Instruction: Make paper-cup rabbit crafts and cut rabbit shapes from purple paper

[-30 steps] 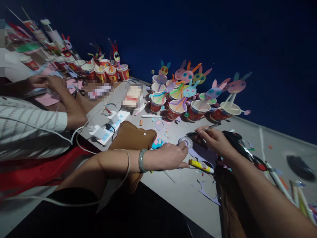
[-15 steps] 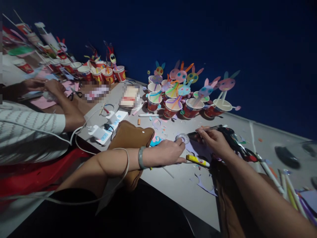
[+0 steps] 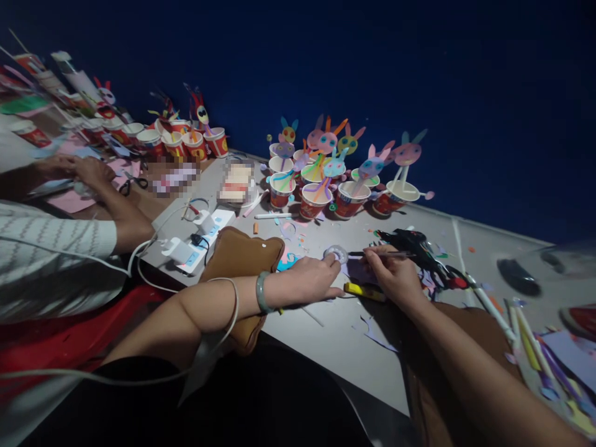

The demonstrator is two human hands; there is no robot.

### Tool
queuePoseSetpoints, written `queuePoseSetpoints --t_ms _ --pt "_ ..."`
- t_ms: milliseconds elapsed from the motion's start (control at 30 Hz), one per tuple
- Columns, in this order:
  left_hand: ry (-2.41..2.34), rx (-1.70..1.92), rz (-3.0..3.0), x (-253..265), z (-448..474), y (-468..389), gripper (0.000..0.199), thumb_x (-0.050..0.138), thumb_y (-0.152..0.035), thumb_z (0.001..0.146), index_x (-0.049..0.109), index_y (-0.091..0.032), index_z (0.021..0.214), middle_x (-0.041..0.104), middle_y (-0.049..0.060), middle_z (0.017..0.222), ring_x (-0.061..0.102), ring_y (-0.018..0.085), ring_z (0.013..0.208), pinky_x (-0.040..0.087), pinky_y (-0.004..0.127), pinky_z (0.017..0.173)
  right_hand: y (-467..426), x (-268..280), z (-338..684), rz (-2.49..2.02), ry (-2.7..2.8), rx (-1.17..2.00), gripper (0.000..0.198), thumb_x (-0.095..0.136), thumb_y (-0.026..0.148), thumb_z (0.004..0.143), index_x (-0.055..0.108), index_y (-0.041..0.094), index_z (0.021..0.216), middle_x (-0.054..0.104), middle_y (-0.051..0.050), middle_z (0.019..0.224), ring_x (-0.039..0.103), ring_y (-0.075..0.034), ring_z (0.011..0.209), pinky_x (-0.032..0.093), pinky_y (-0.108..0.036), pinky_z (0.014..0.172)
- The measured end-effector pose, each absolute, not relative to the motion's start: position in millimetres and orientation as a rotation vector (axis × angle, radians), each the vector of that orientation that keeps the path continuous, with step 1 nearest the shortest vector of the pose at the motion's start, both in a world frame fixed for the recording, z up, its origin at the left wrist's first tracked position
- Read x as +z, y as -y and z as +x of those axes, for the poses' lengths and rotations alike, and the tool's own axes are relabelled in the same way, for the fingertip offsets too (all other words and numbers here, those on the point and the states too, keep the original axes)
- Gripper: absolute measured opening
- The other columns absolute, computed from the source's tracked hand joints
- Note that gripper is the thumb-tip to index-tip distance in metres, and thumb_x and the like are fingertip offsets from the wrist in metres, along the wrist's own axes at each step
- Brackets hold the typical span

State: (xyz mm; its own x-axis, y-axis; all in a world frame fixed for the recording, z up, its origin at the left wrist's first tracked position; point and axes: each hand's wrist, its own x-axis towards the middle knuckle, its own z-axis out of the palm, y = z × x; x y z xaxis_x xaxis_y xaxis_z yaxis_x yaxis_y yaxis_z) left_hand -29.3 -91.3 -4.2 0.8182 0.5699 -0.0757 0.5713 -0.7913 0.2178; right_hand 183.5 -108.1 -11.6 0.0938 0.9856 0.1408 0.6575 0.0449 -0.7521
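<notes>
My left hand (image 3: 310,280), with a bangle at the wrist, rests on the table with its fingertips pinched on the edge of a clear ring (image 3: 343,255), which looks like a roll of tape. Beneath and beside the ring lies purple paper (image 3: 357,271). In my right hand (image 3: 395,273) is a slim dark pen (image 3: 357,253), gripped between thumb and fingers, its tip at the ring's right side. Just below both hands lies a yellow marker-like stick (image 3: 363,291), close to my left thumb.
Paper cups (image 3: 315,202) with paper rabbit heads stand along the back. A black glue gun (image 3: 410,242) lies beyond my right hand. Left are a brown cushion (image 3: 242,251), a power strip (image 3: 205,239) and a co-worker's hands (image 3: 81,171). A white cable (image 3: 237,304) crosses my left forearm.
The view has swung slightly right, so things sit further left. My right hand has lowered, and the pen now lies flatter, its tip against the ring. My left hand keeps its hold.
</notes>
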Motion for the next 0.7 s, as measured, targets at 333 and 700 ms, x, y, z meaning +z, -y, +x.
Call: queuePoseSetpoints --t_ms 333,700 --pt "-0.976 -0.046 2.656 1 -29 89 0.095 0.053 -0.051 0.087 -0.001 -0.006 0.151 0.059 0.024 0.129 0.068 0.029 0.095 0.046 0.032 0.068 136 -15 174 -1.731 1.751 0.407 0.02 0.049 0.041 0.09 0.057 0.024 0.081 0.064 -0.002 0.061 0.059 -0.019 0.054 0.047 -0.032 0.055" --pt "-0.965 -0.072 2.621 0 -29 82 0.096 0.056 -0.049 0.086 0.0 -0.005 0.151 0.069 0.017 0.105 0.068 0.029 0.096 0.047 0.034 0.072 155 -25 159 -1.675 1.851 0.384 0.015 0.048 0.037 0.091 0.056 0.025 0.087 0.071 -0.007 0.076 0.065 -0.022 0.062 0.05 -0.034 0.057"
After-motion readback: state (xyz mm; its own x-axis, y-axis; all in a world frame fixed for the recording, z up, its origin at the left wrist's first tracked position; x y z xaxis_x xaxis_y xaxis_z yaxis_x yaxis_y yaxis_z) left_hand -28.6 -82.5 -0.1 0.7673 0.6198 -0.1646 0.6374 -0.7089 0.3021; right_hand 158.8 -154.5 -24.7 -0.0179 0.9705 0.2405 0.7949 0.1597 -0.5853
